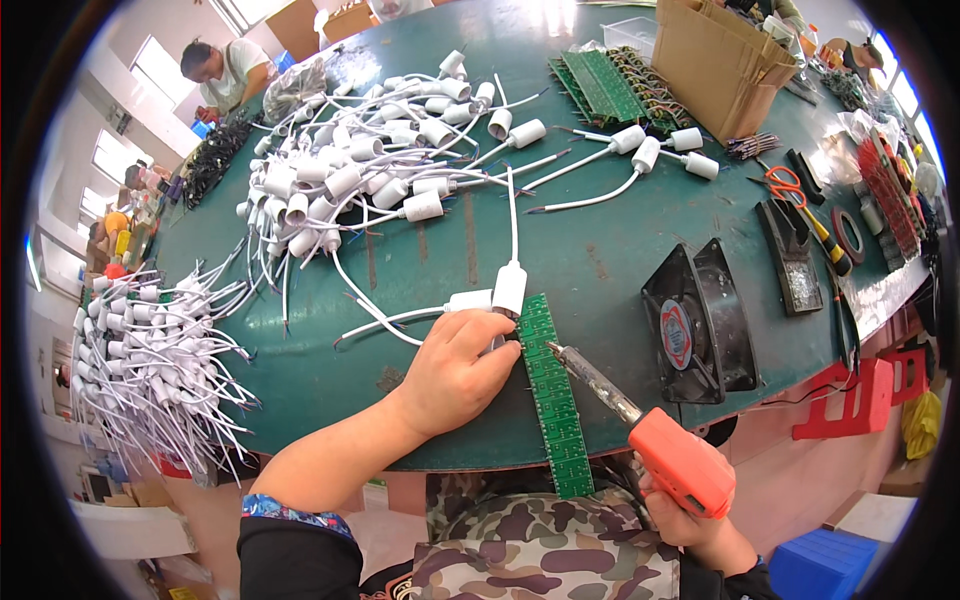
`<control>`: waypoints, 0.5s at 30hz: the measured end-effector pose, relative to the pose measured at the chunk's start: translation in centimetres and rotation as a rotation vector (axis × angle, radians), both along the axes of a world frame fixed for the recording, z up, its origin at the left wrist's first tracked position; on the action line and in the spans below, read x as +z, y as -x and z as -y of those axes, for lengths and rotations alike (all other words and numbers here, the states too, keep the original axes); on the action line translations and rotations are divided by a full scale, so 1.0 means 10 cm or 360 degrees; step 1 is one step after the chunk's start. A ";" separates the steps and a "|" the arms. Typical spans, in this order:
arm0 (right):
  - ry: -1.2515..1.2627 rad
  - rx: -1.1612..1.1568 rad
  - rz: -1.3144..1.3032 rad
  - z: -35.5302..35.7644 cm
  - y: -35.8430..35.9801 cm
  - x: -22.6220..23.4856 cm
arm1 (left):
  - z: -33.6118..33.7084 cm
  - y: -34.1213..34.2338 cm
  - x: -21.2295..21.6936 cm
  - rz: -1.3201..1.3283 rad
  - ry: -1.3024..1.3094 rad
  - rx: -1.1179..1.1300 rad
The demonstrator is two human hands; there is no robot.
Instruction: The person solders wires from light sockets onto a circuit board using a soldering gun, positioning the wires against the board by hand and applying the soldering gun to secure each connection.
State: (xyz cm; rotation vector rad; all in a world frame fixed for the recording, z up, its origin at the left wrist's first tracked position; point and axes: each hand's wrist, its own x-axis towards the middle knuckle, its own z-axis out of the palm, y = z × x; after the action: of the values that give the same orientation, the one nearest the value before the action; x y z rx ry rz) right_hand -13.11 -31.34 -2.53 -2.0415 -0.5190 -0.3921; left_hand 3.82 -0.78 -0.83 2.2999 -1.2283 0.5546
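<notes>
standing far right on the green table (600,250) is a brown cardboard box (715,60) with its flaps open; beside it, to the left, lies a stack of green circuit boards (610,85). a black fan (700,325) with a round red and blue label at its hub sits near right, and beyond it lie orange-handled scissors (790,185), a roll of black tape (850,235) and a black tray (790,255). white lamp sockets (340,170) with thin white wires are heaped far left, and a second bunch hangs off the left edge.

a long green board strip (555,400) runs from mid-table to the near edge, nothing covering it but fingertips. the left hand (455,375) lies on the table, its curled fingers (500,355) pressing the strip's left edge and a white socket (508,288) just above it. the right hand (700,530) is clenched around the orange grip of a soldering iron (640,425), whose tip meets the strip just right of those fingers.
</notes>
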 end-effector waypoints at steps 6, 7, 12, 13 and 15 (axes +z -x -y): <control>0.0080 -0.0024 0.0026 0.05 0.06 0.13 | -0.23 0.12 0.11 0.0002 -0.0092 0.0097; 0.0074 -0.0029 0.0035 0.07 0.07 0.10 | -0.31 0.12 0.10 0.0053 -0.0154 0.0153; -0.0224 -0.0276 -0.0154 -0.08 0.06 0.19 | -0.31 0.06 0.16 0.0129 -0.0234 0.0188; -0.0235 -0.0247 -0.0137 -0.07 0.04 0.24 | -0.28 0.05 0.17 0.0147 -0.0245 0.0216; -0.0076 -0.0209 -0.0192 -0.05 0.03 0.33 | -0.26 0.01 0.15 0.0168 -0.0249 0.0200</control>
State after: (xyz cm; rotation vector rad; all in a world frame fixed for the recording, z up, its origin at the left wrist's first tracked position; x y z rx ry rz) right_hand -13.37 -30.84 0.78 -2.0443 -0.3007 -0.3532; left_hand 3.76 1.78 0.63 2.5211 -1.2202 0.6526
